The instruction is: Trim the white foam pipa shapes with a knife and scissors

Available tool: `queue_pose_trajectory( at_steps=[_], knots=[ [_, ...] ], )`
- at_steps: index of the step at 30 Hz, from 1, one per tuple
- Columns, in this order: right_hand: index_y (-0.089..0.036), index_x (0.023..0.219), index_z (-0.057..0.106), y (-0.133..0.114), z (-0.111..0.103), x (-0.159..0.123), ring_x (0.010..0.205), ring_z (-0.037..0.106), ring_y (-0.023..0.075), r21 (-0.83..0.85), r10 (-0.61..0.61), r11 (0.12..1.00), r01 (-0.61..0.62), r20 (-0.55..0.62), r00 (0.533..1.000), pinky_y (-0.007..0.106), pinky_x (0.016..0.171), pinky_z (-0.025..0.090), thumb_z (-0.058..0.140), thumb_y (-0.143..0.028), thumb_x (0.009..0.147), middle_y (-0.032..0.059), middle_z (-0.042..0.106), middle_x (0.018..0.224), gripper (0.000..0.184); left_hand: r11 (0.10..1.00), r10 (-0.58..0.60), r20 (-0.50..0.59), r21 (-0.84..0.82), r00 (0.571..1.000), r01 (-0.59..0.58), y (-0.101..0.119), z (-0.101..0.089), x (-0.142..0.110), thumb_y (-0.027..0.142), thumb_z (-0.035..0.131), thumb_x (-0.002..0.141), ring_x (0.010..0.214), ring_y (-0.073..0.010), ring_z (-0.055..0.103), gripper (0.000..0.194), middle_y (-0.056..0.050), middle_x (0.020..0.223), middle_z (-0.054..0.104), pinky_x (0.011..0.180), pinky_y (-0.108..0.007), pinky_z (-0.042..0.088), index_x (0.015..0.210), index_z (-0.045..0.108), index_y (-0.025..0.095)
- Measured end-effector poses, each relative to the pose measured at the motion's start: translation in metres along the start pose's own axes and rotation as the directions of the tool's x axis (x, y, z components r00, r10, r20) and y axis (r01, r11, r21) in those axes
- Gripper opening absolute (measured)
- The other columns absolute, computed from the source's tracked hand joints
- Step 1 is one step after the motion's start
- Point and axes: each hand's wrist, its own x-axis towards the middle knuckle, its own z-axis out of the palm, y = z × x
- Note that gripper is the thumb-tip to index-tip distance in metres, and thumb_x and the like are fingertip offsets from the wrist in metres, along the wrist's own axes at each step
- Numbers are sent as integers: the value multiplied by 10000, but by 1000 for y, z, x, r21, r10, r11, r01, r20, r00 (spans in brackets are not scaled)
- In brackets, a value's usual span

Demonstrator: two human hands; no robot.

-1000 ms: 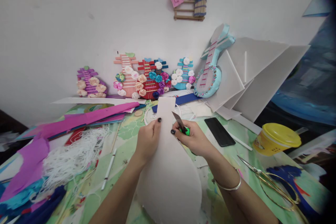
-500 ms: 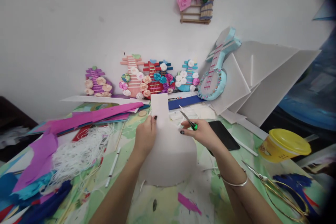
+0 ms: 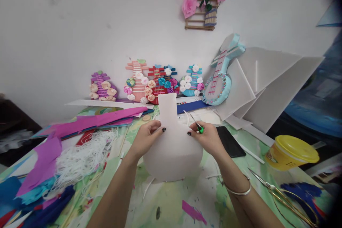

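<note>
A white foam cutout (image 3: 172, 142), shaped like a guitar body with a narrow neck, stands upright over the table between both hands. My left hand (image 3: 148, 137) pinches its left shoulder, thumb on the front face. At the right shoulder my right hand (image 3: 208, 137) touches the cutout with a fingertip while its fingers stay closed on a green-handled craft knife (image 3: 199, 127), blade pointing up and left.
Small decorated guitar models (image 3: 149, 85) line the wall. White foam boards (image 3: 267, 82) lean at the right. A black phone (image 3: 230, 140), a yellow lidded tub (image 3: 292, 151), gold scissors (image 3: 283, 194), pink paper strips (image 3: 93, 121) and white string (image 3: 82, 155) lie on the table.
The foam cutout went from lying toward me to standing upright and farther off. Both hands moved from its neck to its shoulders. The view tilted up slightly.
</note>
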Motion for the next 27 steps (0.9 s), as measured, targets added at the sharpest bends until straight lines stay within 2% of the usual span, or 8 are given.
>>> queue_pose_trajectory(
  at_steps=[3, 9, 18, 24, 27],
  knots=[
    [-189, 734, 623, -2, -1, -2, 659, 551, 163, -15, -15, 1000, 15, -17, 1000, 273, 627, 390, 604, -276, 668, 11, 631, 707, 110, 1000, -7, -16, -30, 1000, 6, 2, 2, 0, 446, 574, 744, 751, -191, 616, 348, -81, 833, 670, 635, -273, 460, 894, 615, 135],
    [-194, 742, 623, -5, -3, -3, 669, 560, 167, -41, -35, 999, 34, -43, 998, 272, 630, 388, 598, -268, 678, 11, 642, 727, 101, 994, 5, 8, -111, 1000, -4, 5, 2, -1, 415, 560, 766, 814, -187, 604, 335, -78, 894, 668, 708, -270, 448, 948, 629, 143],
    [-205, 755, 632, -8, -4, -4, 684, 578, 181, -80, -48, 996, 41, -83, 995, 279, 637, 394, 584, -260, 683, 17, 664, 759, 103, 985, -51, 1, -162, 999, 50, 6, 2, -2, 344, 575, 740, 730, -171, 597, 299, -58, 838, 667, 649, -261, 443, 948, 637, 139],
    [-221, 921, 650, -6, -4, -3, 664, 553, 211, -135, -13, 991, -12, -186, 982, 306, 634, 359, 596, -291, 673, 42, 666, 775, 263, 967, -38, -45, -255, 998, 25, 5, 4, -2, 328, 592, 728, 699, -158, 606, 298, -45, 804, 675, 638, -249, 450, 961, 640, 148],
    [-217, 894, 657, -4, -4, -2, 690, 547, 215, -104, 0, 994, -20, -194, 981, 312, 659, 353, 596, -301, 670, 50, 664, 807, 247, 956, -51, -79, -291, 996, 26, 4, 5, -1, 348, 616, 706, 682, -169, 609, 331, -48, 764, 672, 632, -266, 459, 961, 635, 138]
  ],
)
